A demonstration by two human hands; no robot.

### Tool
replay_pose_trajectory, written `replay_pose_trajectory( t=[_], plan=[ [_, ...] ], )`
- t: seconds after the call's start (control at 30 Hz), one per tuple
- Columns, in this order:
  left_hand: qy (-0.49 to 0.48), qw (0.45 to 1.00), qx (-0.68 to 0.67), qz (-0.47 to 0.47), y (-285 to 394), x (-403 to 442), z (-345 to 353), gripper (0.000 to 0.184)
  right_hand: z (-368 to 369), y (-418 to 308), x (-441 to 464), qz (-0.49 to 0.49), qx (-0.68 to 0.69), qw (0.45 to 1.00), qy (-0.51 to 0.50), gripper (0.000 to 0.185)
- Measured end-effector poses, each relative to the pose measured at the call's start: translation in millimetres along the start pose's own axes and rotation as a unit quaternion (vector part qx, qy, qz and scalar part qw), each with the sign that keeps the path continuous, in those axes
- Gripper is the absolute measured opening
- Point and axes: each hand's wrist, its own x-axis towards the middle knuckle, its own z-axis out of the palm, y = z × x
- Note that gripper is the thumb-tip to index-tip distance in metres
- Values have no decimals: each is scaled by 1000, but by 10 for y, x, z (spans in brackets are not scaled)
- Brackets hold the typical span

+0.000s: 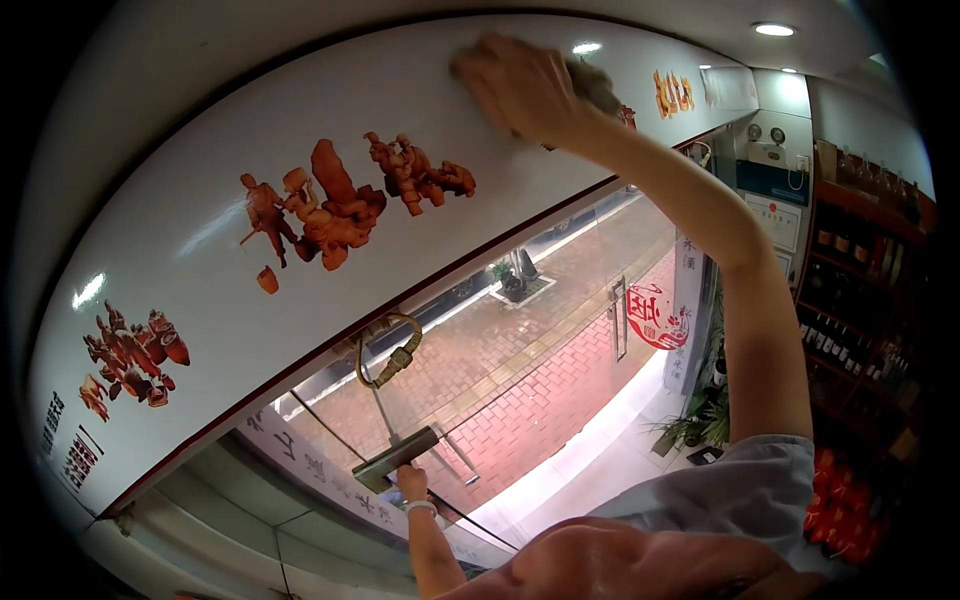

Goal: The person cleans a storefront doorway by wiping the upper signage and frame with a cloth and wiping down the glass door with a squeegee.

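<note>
My right hand [520, 90] is raised against the glossy white panel [420, 110], its fingers bent and blurred by motion. A greyish bunched thing, which looks like a rag [594, 86], shows beside the heel of that hand; the rest of it is hidden. Lower down, my left hand [411, 482], with a pale band at the wrist, has its fingers closed at the lower edge of a metal box like a door closer [397, 458] near the top of the glass door. Brown figure pictures [335, 215] decorate the panel.
A curved brass-coloured fitting [388, 350] hangs just under the panel's lower edge. Through the glass lie brick paving [530, 385] and a potted plant [513, 285]. Shelves with bottles [845, 335] stand at the right, with red-wrapped items [845, 505] below.
</note>
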Motion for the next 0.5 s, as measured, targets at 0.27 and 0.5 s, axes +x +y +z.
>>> replay_pose_trajectory(
  t=[0.27,0.5],
  plan=[
    [28,999,38,20,238,-189,-189,21,-127,-185,-457,8,65,993,-98,16],
    [21,999,45,0,195,-122,-140,26,-199,141,11,138,77,985,-67,22]
  ],
)
